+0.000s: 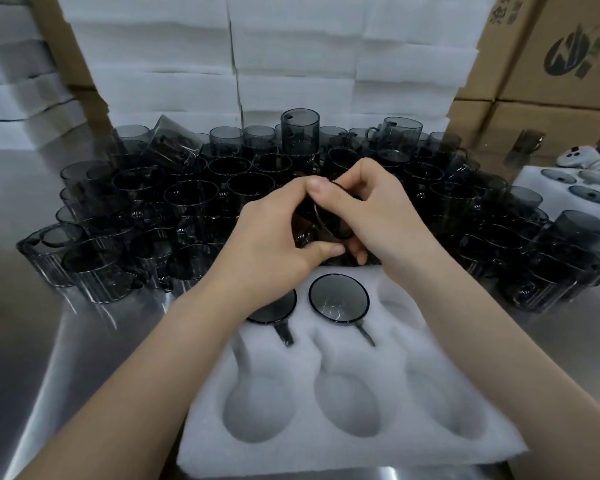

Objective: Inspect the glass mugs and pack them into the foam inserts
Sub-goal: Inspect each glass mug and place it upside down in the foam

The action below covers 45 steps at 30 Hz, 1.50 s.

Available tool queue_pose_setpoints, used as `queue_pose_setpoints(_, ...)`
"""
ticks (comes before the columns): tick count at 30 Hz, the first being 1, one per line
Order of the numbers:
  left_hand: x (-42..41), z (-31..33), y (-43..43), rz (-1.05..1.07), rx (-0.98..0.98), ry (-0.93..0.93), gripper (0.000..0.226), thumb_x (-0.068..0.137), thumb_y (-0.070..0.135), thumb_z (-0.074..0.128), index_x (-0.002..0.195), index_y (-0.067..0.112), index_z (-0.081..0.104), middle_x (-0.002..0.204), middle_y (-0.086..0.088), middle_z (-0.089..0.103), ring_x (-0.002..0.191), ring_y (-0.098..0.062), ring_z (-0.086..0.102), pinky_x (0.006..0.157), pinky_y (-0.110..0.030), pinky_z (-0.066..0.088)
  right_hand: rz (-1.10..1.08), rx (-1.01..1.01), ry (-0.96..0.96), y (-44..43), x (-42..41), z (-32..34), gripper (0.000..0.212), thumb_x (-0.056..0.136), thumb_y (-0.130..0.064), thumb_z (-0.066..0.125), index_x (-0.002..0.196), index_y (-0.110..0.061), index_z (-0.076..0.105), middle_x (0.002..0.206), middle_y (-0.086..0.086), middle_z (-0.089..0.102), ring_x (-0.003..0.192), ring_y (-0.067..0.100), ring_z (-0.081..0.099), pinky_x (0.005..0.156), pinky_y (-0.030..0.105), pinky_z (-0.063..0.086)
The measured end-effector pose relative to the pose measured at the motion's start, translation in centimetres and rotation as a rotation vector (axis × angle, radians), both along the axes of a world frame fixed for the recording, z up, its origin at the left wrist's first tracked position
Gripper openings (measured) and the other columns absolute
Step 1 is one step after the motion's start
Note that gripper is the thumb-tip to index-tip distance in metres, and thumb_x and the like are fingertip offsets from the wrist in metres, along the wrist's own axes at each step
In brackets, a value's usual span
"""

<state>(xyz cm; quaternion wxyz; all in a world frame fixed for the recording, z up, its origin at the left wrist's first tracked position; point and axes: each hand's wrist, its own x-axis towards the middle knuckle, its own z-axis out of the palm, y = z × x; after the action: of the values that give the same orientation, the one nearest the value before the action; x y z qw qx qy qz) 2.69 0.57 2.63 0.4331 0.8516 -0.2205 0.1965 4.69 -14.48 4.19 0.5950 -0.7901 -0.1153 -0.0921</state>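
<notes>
Both hands hold one dark smoked-glass mug (326,223) tilted above the far edge of a white foam insert (361,441). My left hand (271,233) wraps its left side, thumb underneath. My right hand (371,216) grips its rim and right side. Two mugs sit upright in the insert's far row: one (338,303) in the middle cavity, one (274,308) in the left cavity, partly hidden by my left wrist. Three near cavities and the far right one hold nothing. A large crowd of loose dark mugs (194,199) stands behind the insert.
The work surface is a steel table (32,341). Stacked white foam sheets (291,64) form a wall at the back. Cardboard boxes (561,71) stand at back right. A filled foam insert (568,188) with a white controller-like device (582,159) lies at the right.
</notes>
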Motion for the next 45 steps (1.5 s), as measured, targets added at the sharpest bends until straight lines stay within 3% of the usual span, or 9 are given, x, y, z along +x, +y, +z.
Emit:
queue_pose_setpoints(5, -0.1, 0.0, 0.1, -0.011, 0.012, -0.028, 0.062, 0.071, 0.028, 0.084, 0.125, 0.027, 0.054, 0.101, 0.025, 0.061, 0.102, 0.004, 0.056, 0.087, -0.004, 0.040, -0.010, 0.158, 0.078, -0.2, 0.3, -0.1, 0.030, 0.097, -0.035, 0.056, 0.071, -0.020, 0.053, 0.047, -0.003, 0.050, 0.032, 0.012, 0.040, 0.032, 0.018, 0.028)
queue_pose_setpoints(9, -0.4, 0.4, 0.1, 0.004, -0.184, -0.008, 0.057, 0.068, 0.038, 0.077, 0.117, 0.031, 0.049, 0.101, 0.024, 0.064, 0.102, 0.004, 0.060, 0.093, -0.019, 0.047, 0.173, 0.446, 0.198, -0.3, 0.5, 0.2, 0.023, 0.098, -0.025, 0.052, 0.102, -0.012, 0.071, 0.087, 0.006, 0.066, 0.048, 0.015, 0.048, 0.041, 0.026, 0.041)
queue_pose_setpoints(13, -0.6, 0.6, 0.3, -0.059, -0.386, 0.063, 0.056, 0.066, 0.043, 0.074, 0.111, 0.032, 0.042, 0.108, 0.018, 0.065, 0.111, -0.007, 0.062, 0.101, -0.043, 0.048, 0.447, 0.420, 0.344, -0.6, 0.6, 0.1, 0.031, 0.095, -0.039, 0.053, 0.114, -0.019, 0.068, 0.102, 0.003, 0.068, 0.084, 0.019, 0.065, 0.077, 0.036, 0.056)
queue_pose_setpoints(16, -0.5, 0.6, 0.4, -0.168, -0.504, 0.104, 0.055, 0.072, 0.027, 0.077, 0.111, 0.025, 0.039, 0.114, 0.001, 0.064, 0.107, -0.015, 0.065, 0.097, -0.041, 0.051, 0.647, 0.516, 0.373, -0.7, 0.4, 0.1, 0.039, 0.092, -0.038, 0.052, 0.124, -0.018, 0.062, 0.124, 0.012, 0.062, 0.107, 0.029, 0.059, 0.100, 0.046, 0.048)
queue_pose_setpoints(21, -0.3, 0.6, 0.2, -0.166, -0.518, 0.116, 0.063, 0.063, 0.018, 0.079, 0.115, 0.022, 0.044, 0.123, -0.007, 0.057, 0.114, -0.018, 0.061, 0.100, -0.041, 0.050, 0.526, 0.460, 0.228, -1.1, 0.2, 0.3, 0.041, 0.089, -0.028, 0.057, 0.127, -0.012, 0.056, 0.111, 0.010, 0.065, 0.094, 0.026, 0.062, 0.081, 0.039, 0.054)
queue_pose_setpoints(25, -0.6, 0.8, -0.1, -0.086, -0.295, 0.102, 0.074, 0.062, 0.020, 0.080, 0.130, 0.026, 0.050, 0.121, 0.003, 0.056, 0.115, -0.011, 0.058, 0.101, -0.032, 0.049, 0.351, 0.291, 0.068, -0.9, -0.1, 0.3, 0.034, 0.073, -0.029, 0.076, 0.098, -0.024, 0.053, 0.081, -0.004, 0.063, 0.071, 0.016, 0.061, 0.056, 0.028, 0.046)
queue_pose_setpoints(37, -0.6, 0.6, 0.0, -0.076, -0.057, -0.067, 0.069, 0.066, 0.017, 0.083, 0.130, 0.021, 0.058, 0.116, 0.008, 0.059, 0.110, -0.001, 0.053, 0.100, -0.015, 0.040, 0.240, 0.393, 0.095, -0.3, -0.3, 0.5, 0.031, 0.078, -0.037, 0.075, 0.077, -0.019, 0.050, 0.060, -0.006, 0.058, 0.047, 0.012, 0.053, 0.040, 0.022, 0.038)
queue_pose_setpoints(42, -0.6, 0.6, 0.0, -0.153, -0.235, 0.037, 0.068, 0.066, 0.017, 0.078, 0.131, 0.018, 0.056, 0.122, -0.001, 0.063, 0.119, -0.016, 0.059, 0.105, -0.035, 0.046, 0.278, 0.529, 0.144, -0.4, -0.2, 0.6, 0.020, 0.095, -0.025, 0.057, 0.077, -0.017, 0.053, 0.067, 0.001, 0.060, 0.048, 0.014, 0.052, 0.036, 0.021, 0.039)
queue_pose_setpoints(45, -0.4, 0.6, 0.1, -0.185, -0.343, 0.079, 0.062, 0.068, 0.011, 0.076, 0.126, 0.021, 0.056, 0.121, 0.002, 0.065, 0.115, -0.012, 0.062, 0.103, -0.033, 0.047, 0.378, 0.576, 0.226, -0.7, 0.2, 0.7, 0.014, 0.098, -0.015, 0.048, 0.107, -0.010, 0.058, 0.088, 0.011, 0.058, 0.061, 0.016, 0.051, 0.042, 0.021, 0.044)
